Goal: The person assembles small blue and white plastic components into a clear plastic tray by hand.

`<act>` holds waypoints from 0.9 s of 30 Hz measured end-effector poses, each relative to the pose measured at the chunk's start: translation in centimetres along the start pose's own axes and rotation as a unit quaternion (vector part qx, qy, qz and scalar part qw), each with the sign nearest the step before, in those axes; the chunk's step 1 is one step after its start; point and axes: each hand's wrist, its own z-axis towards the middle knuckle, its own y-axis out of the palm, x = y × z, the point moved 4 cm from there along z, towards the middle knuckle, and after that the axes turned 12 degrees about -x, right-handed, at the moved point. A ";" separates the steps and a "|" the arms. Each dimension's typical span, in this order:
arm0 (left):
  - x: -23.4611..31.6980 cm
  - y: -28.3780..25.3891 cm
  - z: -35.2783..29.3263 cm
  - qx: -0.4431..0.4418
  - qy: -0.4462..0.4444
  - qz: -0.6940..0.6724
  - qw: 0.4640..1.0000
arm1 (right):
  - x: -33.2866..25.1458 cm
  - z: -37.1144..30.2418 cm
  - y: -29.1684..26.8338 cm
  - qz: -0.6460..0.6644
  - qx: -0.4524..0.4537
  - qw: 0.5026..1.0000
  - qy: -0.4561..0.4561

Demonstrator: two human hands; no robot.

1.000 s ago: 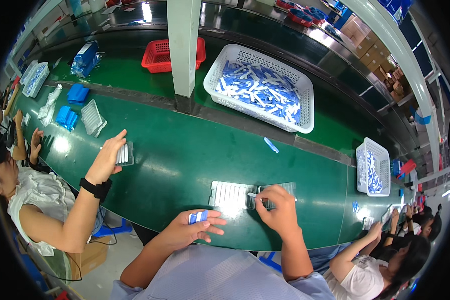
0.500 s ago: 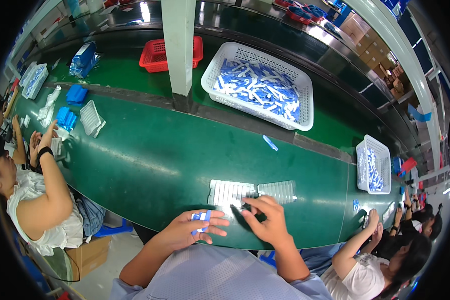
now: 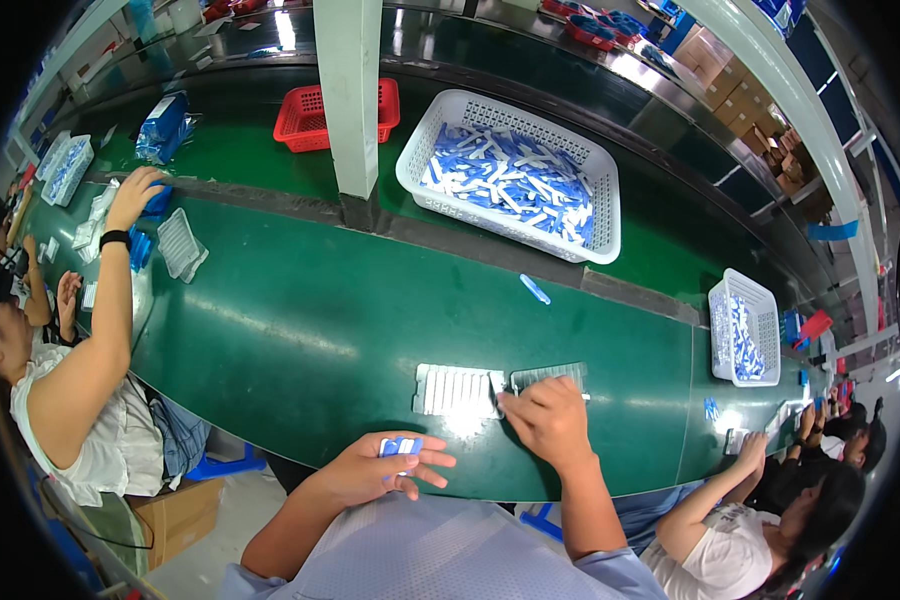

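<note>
My left hand (image 3: pixel 360 472) is closed around a small stack of blue-and-white plastic pieces (image 3: pixel 401 446), just off the table's near edge, with its outer fingers stretched loosely. A clear ribbed plastic tray (image 3: pixel 448 390) with several parallel slots lies on the table ahead of it. At that tray's right end, my right hand (image 3: pixel 552 422) has its fingers pinched together, fingertips down. Whatever they hold, if anything, is too small or hidden to make out. Partly behind the right hand lies a second clear ribbed tray (image 3: pixel 576 372).
Beyond the trays, one loose blue-and-white piece (image 3: pixel 535 289) lies on the green table (image 3: pixel 300 350). Farther back stand a large white basket (image 3: pixel 410 180) of such pieces, a white post (image 3: pixel 348 110) and a red basket (image 3: pixel 290 128). Co-workers sit on both sides; one arm (image 3: pixel 110 310) reaches across at left.
My right hand has moved slightly right and turned, its fingers closing at the tray's end. The left hand stays nearly in place. The left co-worker's arm has reached out toward the blue packs.
</note>
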 end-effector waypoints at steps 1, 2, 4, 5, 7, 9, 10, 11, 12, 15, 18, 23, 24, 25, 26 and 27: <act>0.0 0.0 0.1 0.000 0.001 -0.001 1.000 | -0.3 0.0 0.1 0.021 -0.068 0.997 0.008; 0.0 -0.1 0.1 0.016 0.003 -0.021 1.000 | -0.5 -0.1 0.4 0.041 -0.135 0.990 0.016; -0.1 -0.2 0.1 0.033 0.005 -0.043 0.999 | -0.7 -0.3 -0.2 0.048 -0.147 0.988 0.019; 0.0 -0.2 0.2 0.028 0.011 -0.039 0.999 | -0.8 -0.2 -0.6 0.062 -0.180 0.981 0.025; 0.2 -0.2 0.4 0.021 0.016 -0.033 0.999 | -0.4 -0.1 -1.0 0.075 -0.210 0.974 0.034; 0.3 -0.1 0.4 -0.011 0.005 -0.013 1.000 | 0.7 -0.2 -2.1 0.124 -0.116 0.983 0.067; 0.1 -0.3 0.4 -0.017 0.009 -0.021 1.000 | 1.5 -0.2 -3.2 0.084 -0.111 0.984 0.112; 0.1 -0.3 0.2 -0.018 0.011 -0.022 1.000 | 2.4 -0.4 -3.8 0.051 -0.099 0.986 0.128; 0.1 -0.2 0.2 -0.022 0.012 -0.023 0.999 | 3.4 -0.9 -4.3 0.016 -0.085 0.986 0.145; 0.1 -0.3 0.0 0.004 0.002 -0.026 1.000 | 5.4 -3.2 -2.8 0.049 -0.111 0.974 0.190; 0.3 -0.2 0.1 0.007 -0.002 -0.026 1.000 | 4.5 -3.4 -1.7 0.073 -0.108 0.971 0.199; 0.8 0.5 0.8 0.008 -0.012 -0.041 0.999 | 0.0 -1.5 0.3 0.069 -0.054 0.981 0.173; 0.9 0.6 1.0 0.009 -0.017 -0.040 0.999 | -0.8 -1.1 0.4 0.068 -0.054 0.981 0.173; 1.0 0.5 1.1 0.009 -0.016 -0.041 0.999 | -1.5 -0.9 0.4 0.090 -0.028 0.983 0.156; 1.1 0.5 1.1 -0.005 -0.020 -0.037 0.999 | -2.1 -0.8 0.4 0.111 -0.002 0.984 0.139; 1.0 0.5 1.2 -0.020 -0.026 -0.033 0.999 | -2.4 -0.9 0.8 0.167 -0.010 0.979 0.121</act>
